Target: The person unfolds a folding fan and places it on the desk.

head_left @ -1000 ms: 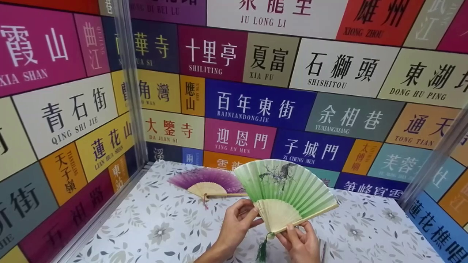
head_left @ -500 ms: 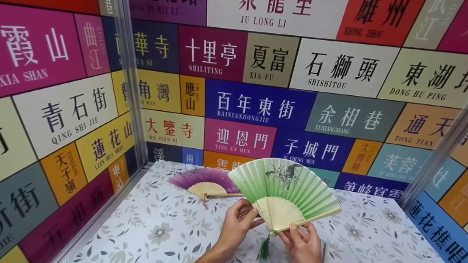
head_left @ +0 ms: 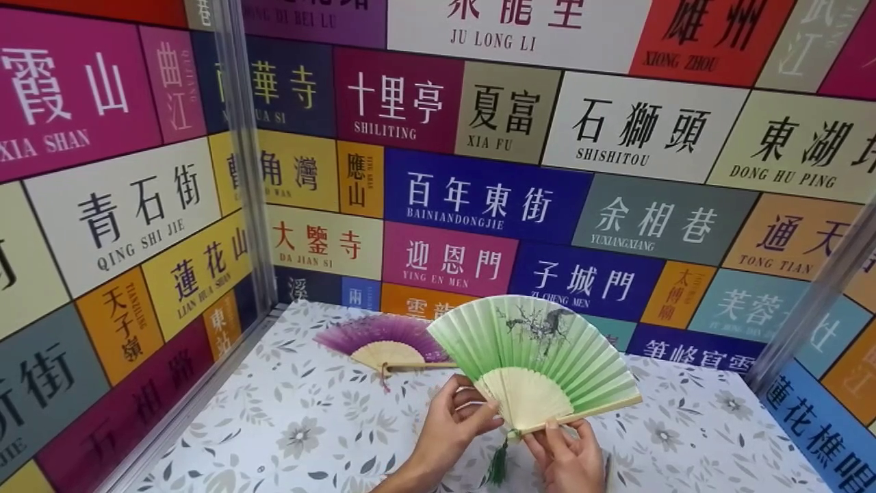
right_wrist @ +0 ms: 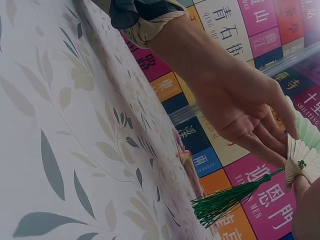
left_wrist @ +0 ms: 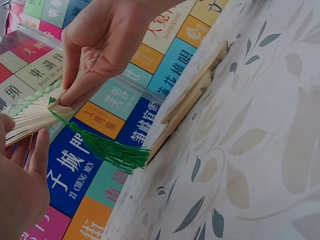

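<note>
A green folding fan with a dark branch design is spread out over the table, its pale ribs toward me. At its left edge my left hand pinches the ribs between thumb and fingers. My right hand pinches the right outer stick close to the pivot. A dark green tassel hangs from the pivot, and it also shows in the left wrist view, where the tassel dangles between the hands. The right wrist view shows the left hand with its fingers at the ribs.
A spread purple folding fan lies at the back left of the table, which has a leaf-and-flower cover. Narrow wooden sticks lie on it in the left wrist view. Panels with colourful lettering surround the table.
The green fan has spread somewhat wider, its left edge shifting left and its right stick moving slightly right. My left hand has moved a little right along the ribs.
</note>
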A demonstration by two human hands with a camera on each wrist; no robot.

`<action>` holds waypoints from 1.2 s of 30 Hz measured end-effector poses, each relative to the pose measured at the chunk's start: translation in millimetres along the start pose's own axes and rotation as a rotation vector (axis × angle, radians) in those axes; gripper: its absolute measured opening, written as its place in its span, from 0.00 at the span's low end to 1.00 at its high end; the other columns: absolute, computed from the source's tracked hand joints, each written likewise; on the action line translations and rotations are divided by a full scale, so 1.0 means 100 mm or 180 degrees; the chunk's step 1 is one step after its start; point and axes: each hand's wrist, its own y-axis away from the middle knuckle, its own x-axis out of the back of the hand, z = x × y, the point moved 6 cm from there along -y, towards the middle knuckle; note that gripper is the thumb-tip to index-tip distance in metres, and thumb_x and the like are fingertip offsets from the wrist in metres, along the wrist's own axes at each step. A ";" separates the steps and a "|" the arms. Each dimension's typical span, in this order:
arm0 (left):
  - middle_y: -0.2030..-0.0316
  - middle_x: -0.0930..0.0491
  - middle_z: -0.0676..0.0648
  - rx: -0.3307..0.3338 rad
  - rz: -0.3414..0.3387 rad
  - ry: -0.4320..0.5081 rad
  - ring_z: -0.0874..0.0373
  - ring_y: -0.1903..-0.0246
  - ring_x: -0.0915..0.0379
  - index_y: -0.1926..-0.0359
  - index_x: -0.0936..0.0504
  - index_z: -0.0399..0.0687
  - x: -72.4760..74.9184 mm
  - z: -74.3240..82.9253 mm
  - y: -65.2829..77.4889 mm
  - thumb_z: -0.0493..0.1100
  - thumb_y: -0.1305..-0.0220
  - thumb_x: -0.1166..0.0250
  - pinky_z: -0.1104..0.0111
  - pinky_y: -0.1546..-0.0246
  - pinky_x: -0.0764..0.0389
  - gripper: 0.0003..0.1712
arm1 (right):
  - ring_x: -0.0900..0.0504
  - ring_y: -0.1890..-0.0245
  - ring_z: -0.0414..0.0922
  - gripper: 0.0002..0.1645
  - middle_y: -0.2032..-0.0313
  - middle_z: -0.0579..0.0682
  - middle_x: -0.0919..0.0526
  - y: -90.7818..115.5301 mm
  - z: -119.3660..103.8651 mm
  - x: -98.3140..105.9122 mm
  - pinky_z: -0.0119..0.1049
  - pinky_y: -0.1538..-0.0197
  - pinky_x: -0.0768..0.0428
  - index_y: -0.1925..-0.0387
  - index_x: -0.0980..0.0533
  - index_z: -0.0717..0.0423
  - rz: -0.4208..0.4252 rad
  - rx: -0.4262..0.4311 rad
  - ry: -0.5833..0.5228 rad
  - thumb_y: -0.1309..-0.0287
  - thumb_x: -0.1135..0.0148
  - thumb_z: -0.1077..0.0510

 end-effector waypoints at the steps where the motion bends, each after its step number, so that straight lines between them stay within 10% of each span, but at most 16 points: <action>1: 0.50 0.17 0.39 -0.0014 -0.0044 -0.0068 0.47 0.51 0.16 0.42 0.28 0.41 -0.01 0.00 0.01 0.42 0.36 0.29 0.58 0.51 0.11 0.26 | 0.13 0.51 0.40 0.19 0.44 0.59 0.19 0.00 0.00 0.00 0.37 0.41 0.16 0.39 0.45 0.62 -0.0002 -0.0015 -0.0030 0.24 0.53 0.61; 9: 0.46 0.19 0.40 -0.0257 -0.0291 -0.0303 0.44 0.48 0.18 0.39 0.28 0.44 -0.09 -0.03 0.06 0.37 0.43 0.24 0.61 0.48 0.12 0.33 | 0.14 0.51 0.38 0.24 0.46 0.53 0.17 0.01 0.00 0.01 0.36 0.41 0.17 0.36 0.47 0.63 -0.0076 0.0027 -0.0147 0.24 0.52 0.59; 36: 0.43 0.19 0.42 -0.0203 -0.0080 -0.0197 0.46 0.48 0.18 0.29 0.38 0.50 -0.09 -0.14 0.06 0.37 0.44 0.24 0.61 0.52 0.11 0.45 | 0.15 0.52 0.37 0.23 0.47 0.53 0.22 -0.03 0.04 0.05 0.35 0.39 0.18 0.35 0.47 0.62 0.0045 -0.0081 -0.0322 0.24 0.53 0.60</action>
